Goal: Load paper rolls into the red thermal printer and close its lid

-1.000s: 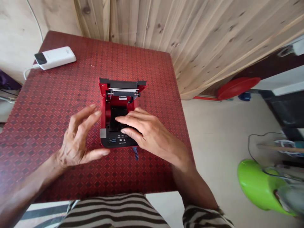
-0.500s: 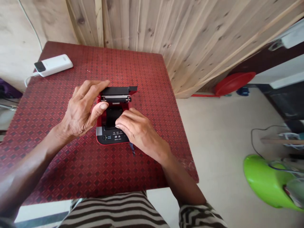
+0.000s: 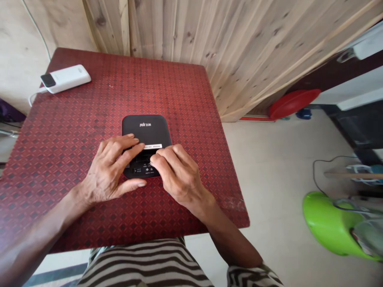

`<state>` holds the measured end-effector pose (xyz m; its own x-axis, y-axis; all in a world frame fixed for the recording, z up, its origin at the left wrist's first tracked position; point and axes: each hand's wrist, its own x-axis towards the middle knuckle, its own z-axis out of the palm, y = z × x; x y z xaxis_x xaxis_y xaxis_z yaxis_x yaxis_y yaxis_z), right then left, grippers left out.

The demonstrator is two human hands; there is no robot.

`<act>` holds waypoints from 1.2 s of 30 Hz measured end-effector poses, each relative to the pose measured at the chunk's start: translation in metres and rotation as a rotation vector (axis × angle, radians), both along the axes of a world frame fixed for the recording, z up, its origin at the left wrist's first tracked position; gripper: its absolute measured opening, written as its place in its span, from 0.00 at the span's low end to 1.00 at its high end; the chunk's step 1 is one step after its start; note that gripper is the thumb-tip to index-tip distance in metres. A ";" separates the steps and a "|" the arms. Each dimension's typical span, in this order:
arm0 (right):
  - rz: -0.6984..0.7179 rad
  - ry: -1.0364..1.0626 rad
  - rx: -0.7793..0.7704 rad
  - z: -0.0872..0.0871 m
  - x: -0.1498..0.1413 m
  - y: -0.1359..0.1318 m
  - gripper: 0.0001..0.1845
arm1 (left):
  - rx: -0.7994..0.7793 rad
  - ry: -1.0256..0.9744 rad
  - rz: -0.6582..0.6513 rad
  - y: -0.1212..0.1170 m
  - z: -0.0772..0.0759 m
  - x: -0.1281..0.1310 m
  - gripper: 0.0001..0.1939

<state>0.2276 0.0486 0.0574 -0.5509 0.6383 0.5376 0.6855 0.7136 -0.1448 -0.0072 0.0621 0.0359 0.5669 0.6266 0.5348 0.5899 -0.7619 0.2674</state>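
A small black printer with a red edge (image 3: pixel 145 131) lies flat on the table in front of me, its lid down. White lettering and a pale label strip mark the lid. Between my hands a control panel (image 3: pixel 148 172) with small printed icons shows. My left hand (image 3: pixel 113 169) is open, its fingers stretched across the left part of the lid and its thumb along the front edge. At the right side, the fingers of my right hand (image 3: pixel 178 173) are pinched together over the panel by the lid's lower edge; what they hold, if anything, is hidden.
A white power bank (image 3: pixel 70 77) with a cable lies at the far left of the red patterned table (image 3: pixel 191 99). Wooden boards (image 3: pixel 179 32) rise behind it. On the floor to the right are a green plastic object (image 3: pixel 326 223) and a red basin (image 3: pixel 295 103).
The printer's lid, raised half a second ago with the inside showing, is now down. My left hand has moved from the lid's upper left onto the lid and front edge.
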 end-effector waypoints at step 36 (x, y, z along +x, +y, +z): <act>0.076 0.422 -0.489 -0.097 0.062 0.057 0.25 | 0.145 -0.073 0.187 -0.032 -0.036 -0.018 0.33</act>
<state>0.2894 0.1056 -0.0400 -0.4093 0.8316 0.3754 0.4483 0.5416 -0.7111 -0.0257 0.0299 0.0001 0.4052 0.6304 0.6621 0.7072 -0.6751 0.2100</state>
